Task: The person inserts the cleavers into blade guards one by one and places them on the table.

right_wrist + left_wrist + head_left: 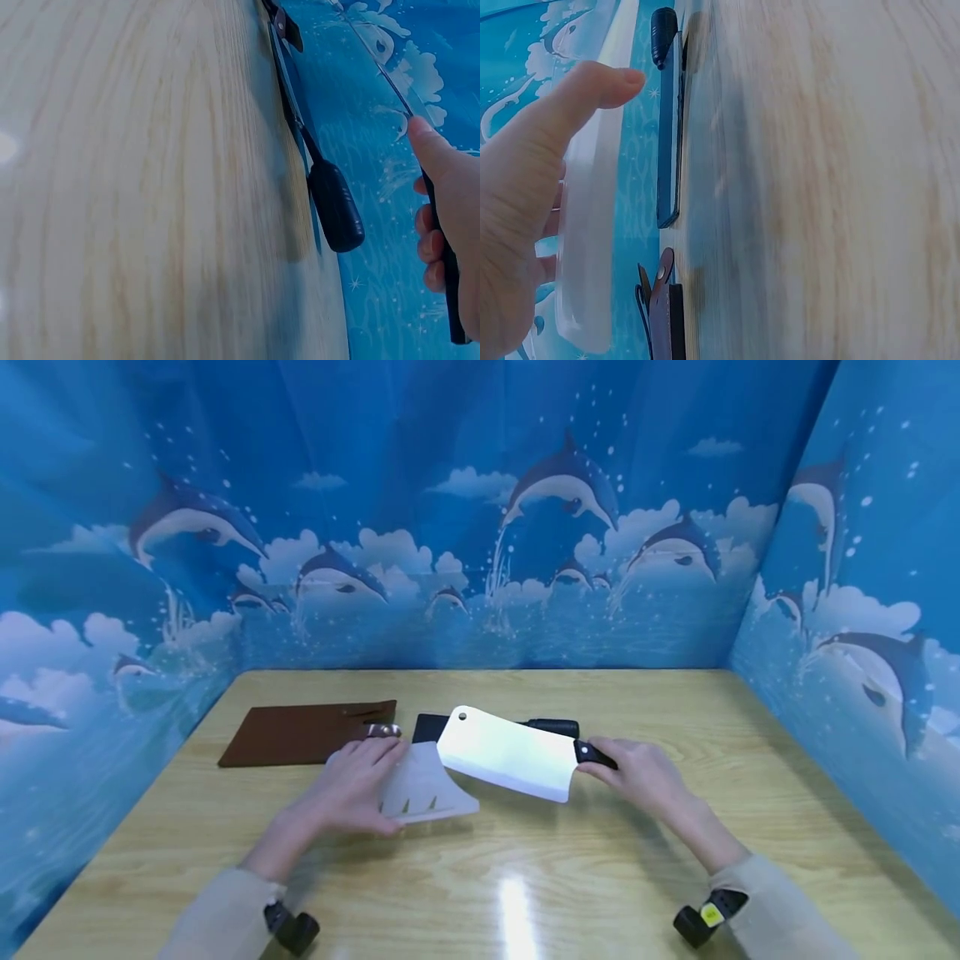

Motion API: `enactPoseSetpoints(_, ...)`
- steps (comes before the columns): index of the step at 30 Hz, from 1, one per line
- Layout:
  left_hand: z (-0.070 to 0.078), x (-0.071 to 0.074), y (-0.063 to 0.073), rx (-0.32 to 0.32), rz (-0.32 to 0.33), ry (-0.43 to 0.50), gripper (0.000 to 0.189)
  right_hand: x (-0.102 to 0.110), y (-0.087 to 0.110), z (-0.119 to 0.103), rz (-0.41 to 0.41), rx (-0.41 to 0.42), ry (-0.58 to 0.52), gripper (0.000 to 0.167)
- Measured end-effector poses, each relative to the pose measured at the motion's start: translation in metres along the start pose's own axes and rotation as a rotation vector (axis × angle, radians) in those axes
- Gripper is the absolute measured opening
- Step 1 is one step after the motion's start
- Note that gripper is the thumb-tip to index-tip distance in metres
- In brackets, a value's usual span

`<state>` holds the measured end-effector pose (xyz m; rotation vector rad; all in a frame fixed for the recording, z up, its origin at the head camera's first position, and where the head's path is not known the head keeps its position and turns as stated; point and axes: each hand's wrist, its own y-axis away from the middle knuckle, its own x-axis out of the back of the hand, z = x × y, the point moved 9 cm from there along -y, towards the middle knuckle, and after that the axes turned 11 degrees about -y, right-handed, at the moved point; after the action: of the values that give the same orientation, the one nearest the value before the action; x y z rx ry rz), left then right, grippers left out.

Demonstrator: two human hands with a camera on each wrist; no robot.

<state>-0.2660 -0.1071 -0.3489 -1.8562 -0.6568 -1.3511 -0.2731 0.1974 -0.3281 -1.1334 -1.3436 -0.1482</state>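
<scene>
My left hand (360, 785) grips a whitish translucent plastic blade cover (427, 785) with several slits along its lower part. In the left wrist view the cover (592, 217) stands on edge above the table, between thumb and fingers. By its black handle (597, 755), my right hand (641, 770) holds a cleaver (506, 753), its wide shiny blade pointing left. The blade's holed far end meets the cover's right edge in the head view; whether they touch I cannot tell. In the right wrist view the blade (382, 67) appears edge-on.
Behind the cover, a brown leather sheath (292, 737) with a snapped strap lies at the table's back left. Beside it, partly behind the cleaver, lies a flat dark tool with a black rounded handle (557, 727). A dolphin-print curtain (480, 527) encloses the wooden table (600, 893).
</scene>
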Motion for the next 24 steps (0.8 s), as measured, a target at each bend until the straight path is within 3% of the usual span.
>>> enactPoseSetpoints(9, 0.007, -0.001, -0.004, -0.021, -0.039, 0.018, 0.107, 0.005, 0.006, 0.006, 0.001, 0.060, -0.002, 0.034)
enactPoseSetpoints(16, -0.001, 0.000, -0.003, 0.017, -0.038, 0.025, 0.109, 0.006, 0.011, -0.001, -0.032, 0.155, -0.073, 0.034)
enactPoseSetpoints(24, 0.003, 0.003, 0.000, -0.049, -0.049, 0.036, 0.109, 0.008, 0.016, -0.007, -0.052, 0.206, -0.108, 0.037)
